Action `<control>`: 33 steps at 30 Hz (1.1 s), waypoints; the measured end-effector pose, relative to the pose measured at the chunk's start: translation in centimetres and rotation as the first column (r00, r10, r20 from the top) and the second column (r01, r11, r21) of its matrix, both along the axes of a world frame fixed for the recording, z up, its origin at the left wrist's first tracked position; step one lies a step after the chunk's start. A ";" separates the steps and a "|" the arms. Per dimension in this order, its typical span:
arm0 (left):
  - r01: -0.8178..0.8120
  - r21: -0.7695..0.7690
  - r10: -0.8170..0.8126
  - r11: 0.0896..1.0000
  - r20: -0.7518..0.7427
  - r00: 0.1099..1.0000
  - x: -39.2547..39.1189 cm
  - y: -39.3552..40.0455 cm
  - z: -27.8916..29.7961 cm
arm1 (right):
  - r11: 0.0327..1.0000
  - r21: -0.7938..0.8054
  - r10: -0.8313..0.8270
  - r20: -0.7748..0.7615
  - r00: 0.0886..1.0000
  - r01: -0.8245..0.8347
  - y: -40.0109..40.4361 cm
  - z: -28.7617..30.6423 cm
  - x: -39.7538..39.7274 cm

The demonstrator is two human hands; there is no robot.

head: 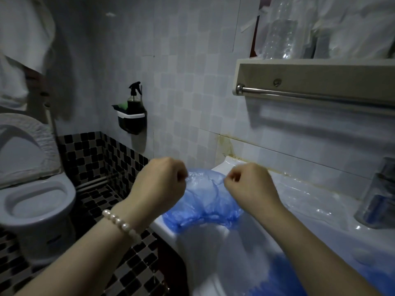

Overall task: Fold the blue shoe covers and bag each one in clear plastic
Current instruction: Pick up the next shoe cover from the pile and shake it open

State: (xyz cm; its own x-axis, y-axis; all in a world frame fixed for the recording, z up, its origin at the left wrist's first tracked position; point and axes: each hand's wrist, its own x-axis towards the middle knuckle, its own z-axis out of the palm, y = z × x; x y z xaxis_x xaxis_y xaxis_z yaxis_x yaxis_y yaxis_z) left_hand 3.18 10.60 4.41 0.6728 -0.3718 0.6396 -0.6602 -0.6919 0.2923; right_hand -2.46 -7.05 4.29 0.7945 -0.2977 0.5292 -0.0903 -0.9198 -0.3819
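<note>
Both hands are up over the sink's left end, held a little apart. The left hand (159, 184) has its fingers curled and pinches one top corner of the blue cover (205, 201); the right hand (250, 186) pinches the other corner the same way. The cover hangs stretched between them, and its gathered lower edge drapes onto the sink (171, 231) rim, right at the outer left edge of the basin. A pearl bracelet (120, 224) sits on the left wrist.

To the right, clear plastic (310, 201) lies crumpled along the back of the sink against the wall, near a glass tumbler (376, 195) at the far end. More blue shows blurred at the bottom right, too smeared to tell apart.

Left of the sink the floor drops away to a toilet (36, 195), with a gap of checkered tile between. A towel rail (316, 92) juts out overhead above the right hand.
</note>
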 end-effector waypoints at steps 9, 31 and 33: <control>0.262 0.009 -0.243 0.965 0.409 0.880 3.6 -5.4 -7.3 | 0.899 0.384 -0.019 0.517 0.856 -0.212 3.3 -5.5 5.3; 0.282 0.041 -0.283 0.959 0.022 0.959 6.8 -4.8 -10.1 | 0.973 -0.230 -0.088 -0.245 0.966 0.031 0.6 -8.6 7.9; 0.304 0.084 -0.299 0.949 -0.064 0.952 7.3 -4.9 -10.5 | 0.975 -0.223 -0.093 -0.347 0.933 0.014 0.5 -8.7 8.0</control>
